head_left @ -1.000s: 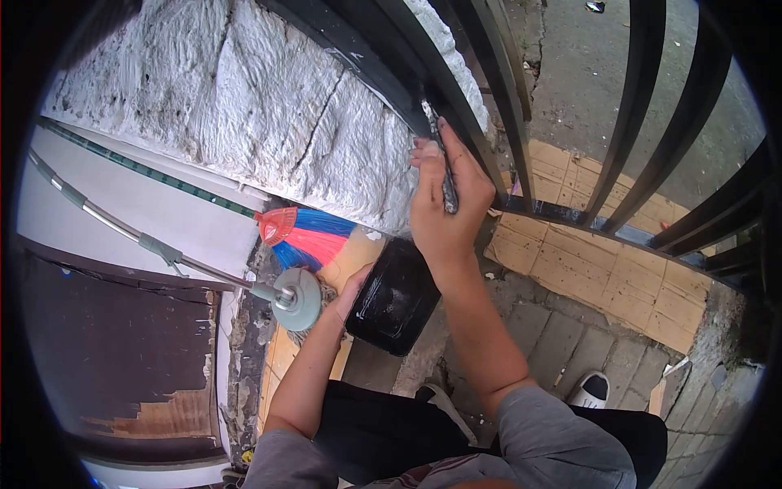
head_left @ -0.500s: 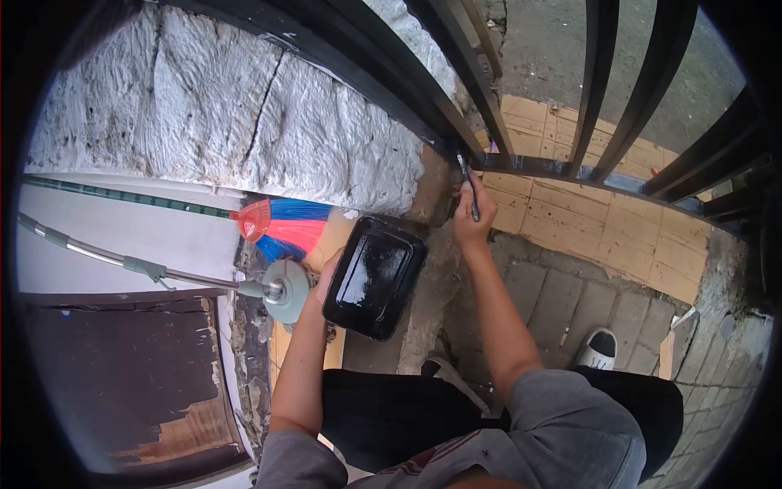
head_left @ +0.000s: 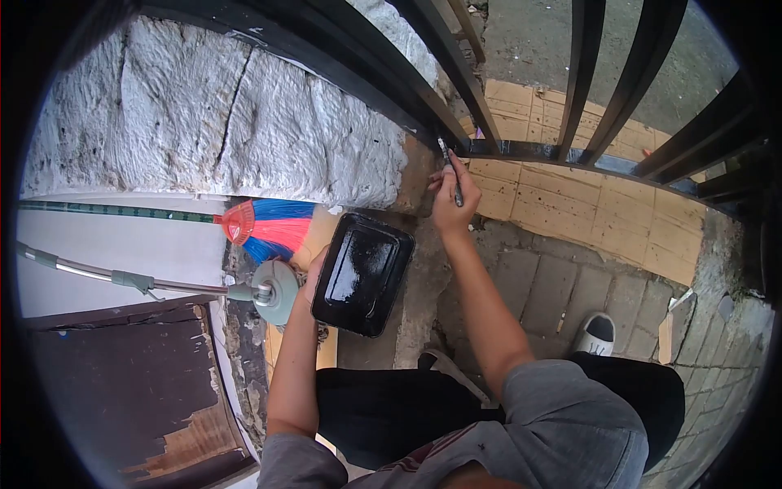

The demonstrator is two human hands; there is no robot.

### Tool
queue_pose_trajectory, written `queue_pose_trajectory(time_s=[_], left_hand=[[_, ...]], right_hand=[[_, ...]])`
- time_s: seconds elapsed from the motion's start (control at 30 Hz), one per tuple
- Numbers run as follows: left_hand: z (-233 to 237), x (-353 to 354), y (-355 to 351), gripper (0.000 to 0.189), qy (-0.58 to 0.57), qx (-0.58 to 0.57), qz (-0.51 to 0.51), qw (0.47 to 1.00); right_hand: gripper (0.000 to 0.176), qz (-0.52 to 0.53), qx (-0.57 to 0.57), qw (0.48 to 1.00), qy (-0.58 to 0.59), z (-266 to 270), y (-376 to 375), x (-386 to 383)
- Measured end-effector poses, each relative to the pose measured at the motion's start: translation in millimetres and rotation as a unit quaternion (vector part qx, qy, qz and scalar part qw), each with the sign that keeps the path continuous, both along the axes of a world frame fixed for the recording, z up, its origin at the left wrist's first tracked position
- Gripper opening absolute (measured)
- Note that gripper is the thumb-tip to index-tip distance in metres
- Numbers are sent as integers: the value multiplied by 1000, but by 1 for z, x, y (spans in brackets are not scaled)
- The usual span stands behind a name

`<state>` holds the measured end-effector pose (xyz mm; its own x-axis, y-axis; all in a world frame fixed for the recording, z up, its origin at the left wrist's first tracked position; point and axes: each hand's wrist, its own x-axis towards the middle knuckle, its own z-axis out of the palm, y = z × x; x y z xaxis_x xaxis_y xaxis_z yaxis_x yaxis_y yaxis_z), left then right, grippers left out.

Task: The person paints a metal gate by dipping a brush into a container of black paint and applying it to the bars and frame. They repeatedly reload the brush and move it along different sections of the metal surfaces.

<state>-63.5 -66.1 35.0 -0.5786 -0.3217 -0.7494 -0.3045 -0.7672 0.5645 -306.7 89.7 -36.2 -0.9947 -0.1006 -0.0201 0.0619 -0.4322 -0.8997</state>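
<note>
My left hand [head_left: 313, 279] grips the near-left side of a black paint tray [head_left: 358, 273], its fingers hidden beneath. Glossy black paint lies in the tray. A slim paintbrush [head_left: 458, 189] is pinched between the fingers of my right hand [head_left: 454, 202]. The brush's metal end and tip reach up to the lower corner of the black metal fence [head_left: 521, 150], where the bottom rail meets the post beside the white rough wall [head_left: 269, 122].
A broom [head_left: 277, 226] with blue and pink bristles and a spin mop [head_left: 275, 293] lie at the left. Paint-spotted cardboard [head_left: 570, 212] covers the ground under the fence. A brown panel [head_left: 122, 383] with peeling surface stands at lower left.
The whole view has shifted slightly, so the fence, wall and tray appear further left. My right hand has tilted a little, with the brush tip still at the fence corner.
</note>
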Motion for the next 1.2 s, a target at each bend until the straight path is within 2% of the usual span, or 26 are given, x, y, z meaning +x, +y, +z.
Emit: queue_pose_trajectory(time_s=[0.03, 0.07, 0.17, 0.2, 0.3, 0.33, 0.37, 0.47, 0.57, 0.6, 0.7, 0.73, 0.83, 0.87, 0.97, 1.0, 1.03, 1.1, 1.13, 1.2], left_hand=[[1, 0, 2, 37, -8, -14, 3, 1000], [2, 1, 4, 37, -17, -28, 6, 999], [7, 3, 7, 37, -17, -28, 5, 999], [8, 2, 7, 37, -14, -31, 3, 999], [13, 1, 6, 37, -8, -30, -3, 1000], [15, 2, 7, 37, -4, -31, -4, 999], [18, 3, 8, 37, 0, -30, -6, 1000], [30, 1, 15, 37, 18, -30, -25, 999], [20, 6, 5, 37, 15, -19, -24, 999], [22, 3, 5, 37, 14, -13, -18, 1000], [29, -7, 9, 37, 9, -7, -1, 1000], [33, -9, 15, 37, 2, -1, 6, 1000], [44, -17, 30, 37, -16, -49, -2, 999], [47, -20, 33, 36, -30, -66, -2, 997], [63, -36, 49, 36, -104, -163, -8, 981], [64, -35, 49, 36, -88, -146, -13, 985], [64, -33, 49, 36, -72, -129, -17, 989], [51, -20, 37, 36, 16, -15, -22, 1000], [43, -14, 34, 36, 37, 23, -21, 999], [28, -10, 26, 36, -3, 18, -7, 1000]], right_hand=[[32, 7, -6, 999, -38, 14, 0, -1], [31, -3, -111, 992, -66, 28, -1, -4], [31, 15, -97, 995, 25, 34, 8, 2], [31, -7, -59, 995, 83, 18, 6, 12], [32, -4, 47, 999, 7, -14, 6, 24], [35, -5, 32, 999, -22, -18, 3, 19], [35, -3, 6, 1000, 9, -22, 1, 20], [34, -11, -53, 992, 117, 23, 6, 12], [33, 3, -20, 999, 51, 4, 4, 16], [33, 3, -27, 1000, -7, 13, 5, 13], [33, 45, -109, 991, -57, 41, 16, 8], [34, 44, -127, 990, 48, 47, 18, 6], [34, 28, -60, 991, 115, 32, 11, 10], [34, 7, -60, 993, 104, 13, 3, 13], [28, -16, -95, 994, -48, -32, 0, 10], [28, -18, -68, 996, -55, -27, 0, 7], [30, 5, -89, 995, -44, -8, 5, 5], [35, 49, -128, 990, -23, 45, 18, -1], [34, 59, -119, 990, 44, 54, 18, -2], [34, 57, -138, 984, 94, 52, 15, -3]])
